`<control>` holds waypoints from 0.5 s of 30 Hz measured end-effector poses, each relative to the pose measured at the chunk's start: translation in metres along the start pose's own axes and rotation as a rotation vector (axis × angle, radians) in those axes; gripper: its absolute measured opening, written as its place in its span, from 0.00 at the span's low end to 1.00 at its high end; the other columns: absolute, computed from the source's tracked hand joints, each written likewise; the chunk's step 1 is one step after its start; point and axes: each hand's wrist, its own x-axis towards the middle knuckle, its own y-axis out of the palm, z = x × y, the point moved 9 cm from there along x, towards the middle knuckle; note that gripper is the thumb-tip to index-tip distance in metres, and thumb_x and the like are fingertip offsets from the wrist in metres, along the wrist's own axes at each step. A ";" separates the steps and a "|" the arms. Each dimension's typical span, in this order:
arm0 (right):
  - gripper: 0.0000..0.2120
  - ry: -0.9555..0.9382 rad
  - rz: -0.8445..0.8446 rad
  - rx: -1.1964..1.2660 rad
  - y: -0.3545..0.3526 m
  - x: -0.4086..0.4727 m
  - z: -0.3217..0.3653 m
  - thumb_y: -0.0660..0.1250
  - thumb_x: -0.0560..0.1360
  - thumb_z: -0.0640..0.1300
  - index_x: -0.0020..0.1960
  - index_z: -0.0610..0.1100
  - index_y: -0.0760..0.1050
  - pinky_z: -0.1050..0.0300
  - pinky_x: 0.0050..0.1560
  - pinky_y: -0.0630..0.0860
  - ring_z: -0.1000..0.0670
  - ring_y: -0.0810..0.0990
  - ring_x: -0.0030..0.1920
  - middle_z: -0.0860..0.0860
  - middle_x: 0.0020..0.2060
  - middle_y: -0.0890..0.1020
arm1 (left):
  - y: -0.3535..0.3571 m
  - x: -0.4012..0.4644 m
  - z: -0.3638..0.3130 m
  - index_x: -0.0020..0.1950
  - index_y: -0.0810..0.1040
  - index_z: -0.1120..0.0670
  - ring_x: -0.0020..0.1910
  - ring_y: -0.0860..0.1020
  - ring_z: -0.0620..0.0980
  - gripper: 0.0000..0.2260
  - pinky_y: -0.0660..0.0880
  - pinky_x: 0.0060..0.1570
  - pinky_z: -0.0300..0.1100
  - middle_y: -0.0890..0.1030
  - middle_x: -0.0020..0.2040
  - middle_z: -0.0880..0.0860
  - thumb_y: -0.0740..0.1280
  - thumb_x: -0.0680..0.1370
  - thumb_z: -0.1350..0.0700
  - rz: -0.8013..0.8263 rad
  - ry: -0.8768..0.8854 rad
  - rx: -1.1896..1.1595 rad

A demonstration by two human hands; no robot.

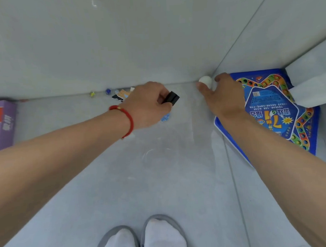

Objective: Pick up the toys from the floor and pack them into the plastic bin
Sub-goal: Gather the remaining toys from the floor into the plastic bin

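My left hand (pixel 148 103), with a red cord at the wrist, grips a small black block (pixel 171 98) just above the floor. My right hand (pixel 223 97) reaches to the wall's foot, and its thumb and fingers close around a white ball (pixel 206 81). A blue board-game box (pixel 281 107) lies flat under and to the right of that hand. Puzzle pieces (pixel 122 94) lie by the wall behind my left hand, and a blue piece (pixel 165 117) peeks out under it. A yellow marble (pixel 91 93) and a blue marble (pixel 108 91) sit along the wall. No plastic bin is in view.
A purple box (pixel 1 124) stands at the left edge by the wall. A white furniture panel (pixel 311 83) juts in at the right over the game box. My feet in grey slippers (pixel 141 238) stand on the grey tiled floor (pixel 161 179).
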 end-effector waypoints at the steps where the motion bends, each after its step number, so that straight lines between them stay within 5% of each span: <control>1: 0.28 -0.023 0.013 -0.060 0.006 0.003 0.005 0.67 0.76 0.62 0.61 0.39 0.74 0.47 0.52 0.75 0.37 0.78 0.59 0.39 0.55 0.81 | 0.001 -0.011 0.008 0.50 0.81 0.61 0.43 0.81 0.54 0.06 0.79 0.48 0.44 0.84 0.44 0.54 0.66 0.78 0.61 0.054 -0.072 -0.232; 4: 0.23 0.019 0.062 -0.010 0.012 0.001 0.014 0.67 0.75 0.60 0.55 0.40 0.76 0.50 0.46 0.75 0.39 0.81 0.51 0.42 0.49 0.82 | 0.009 -0.052 0.031 0.53 0.80 0.60 0.44 0.83 0.53 0.06 0.81 0.43 0.40 0.84 0.47 0.58 0.63 0.81 0.64 0.153 -0.291 -0.780; 7: 0.16 0.378 0.414 0.719 0.022 -0.051 0.017 0.66 0.74 0.57 0.43 0.43 0.74 0.58 0.25 0.64 0.49 0.70 0.27 0.47 0.34 0.77 | 0.009 -0.103 0.049 0.61 0.76 0.61 0.47 0.84 0.57 0.10 0.81 0.45 0.43 0.84 0.52 0.62 0.63 0.81 0.64 0.158 -0.433 -1.024; 9: 0.12 0.550 0.742 1.080 0.024 -0.109 0.034 0.64 0.74 0.51 0.49 0.42 0.73 0.62 0.22 0.55 0.51 0.64 0.27 0.44 0.36 0.78 | 0.003 -0.139 0.054 0.64 0.74 0.61 0.49 0.83 0.59 0.12 0.81 0.49 0.46 0.83 0.53 0.64 0.63 0.80 0.65 0.146 -0.452 -1.131; 11: 0.14 0.591 0.941 1.263 0.005 -0.158 0.054 0.61 0.72 0.47 0.53 0.39 0.72 0.61 0.22 0.58 0.50 0.66 0.29 0.40 0.40 0.79 | -0.006 -0.176 0.050 0.65 0.75 0.59 0.50 0.82 0.62 0.15 0.81 0.52 0.49 0.82 0.53 0.67 0.63 0.79 0.67 0.120 -0.430 -1.253; 15: 0.21 0.516 1.101 1.403 -0.051 -0.218 0.110 0.57 0.69 0.47 0.55 0.36 0.76 0.58 0.26 0.68 0.43 0.74 0.35 0.36 0.46 0.80 | -0.037 -0.252 0.039 0.63 0.77 0.58 0.48 0.81 0.65 0.17 0.82 0.48 0.49 0.80 0.52 0.67 0.63 0.76 0.68 -0.012 -0.372 -1.570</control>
